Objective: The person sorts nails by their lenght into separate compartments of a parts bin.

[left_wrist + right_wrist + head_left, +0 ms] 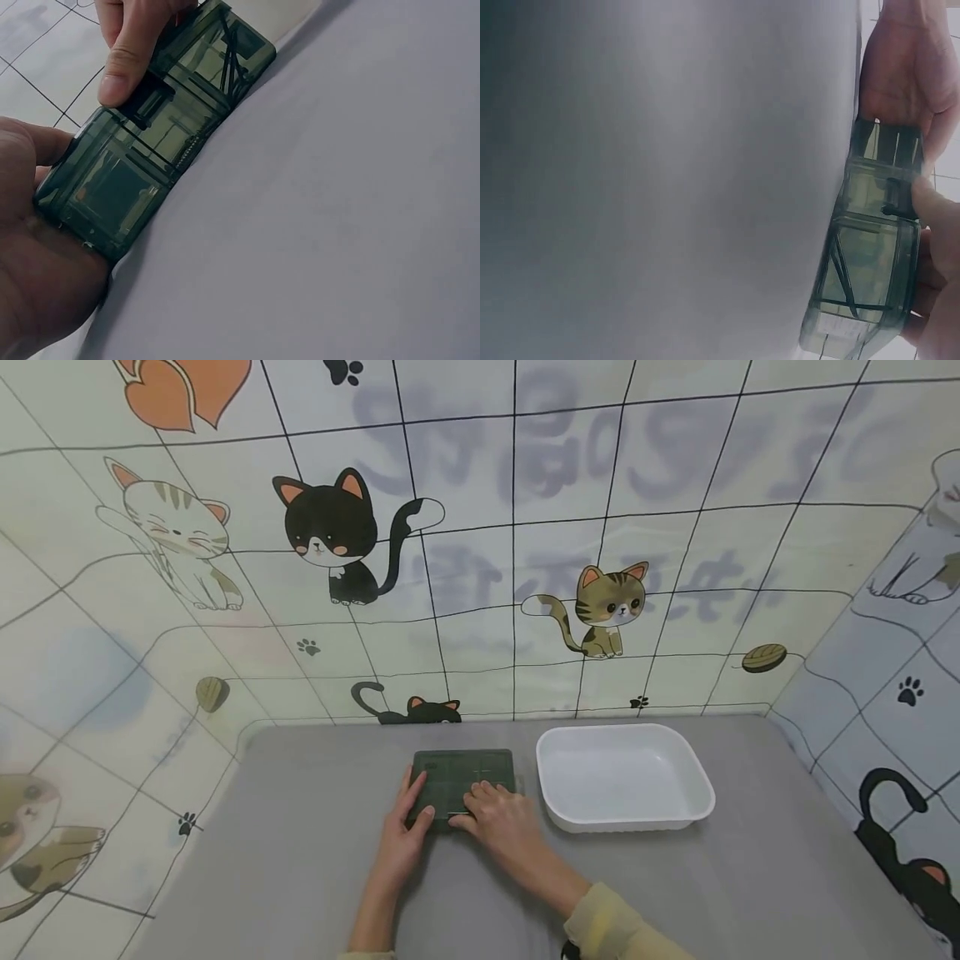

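Note:
A translucent dark-green plastic storage box [453,768] with a lid lies flat on the grey table. Dividers and several thin dark strips show through its wall [109,195] in the left wrist view. My left hand [400,843] holds the box's left end, fingers along the side and thumb at the front corner. Across the lid's right part rest the fingers of my right hand [508,827], their thumb on the dark front latch [154,101]. In the right wrist view that thumb touches the latch [896,196] too. The lid looks closed.
Just right of the box stands a white rectangular tray [622,822] with raised walls. The grey tabletop [300,843] reaches back to a cloth wall [480,652] printed with cats and grid lines, with similar cloth at both sides.

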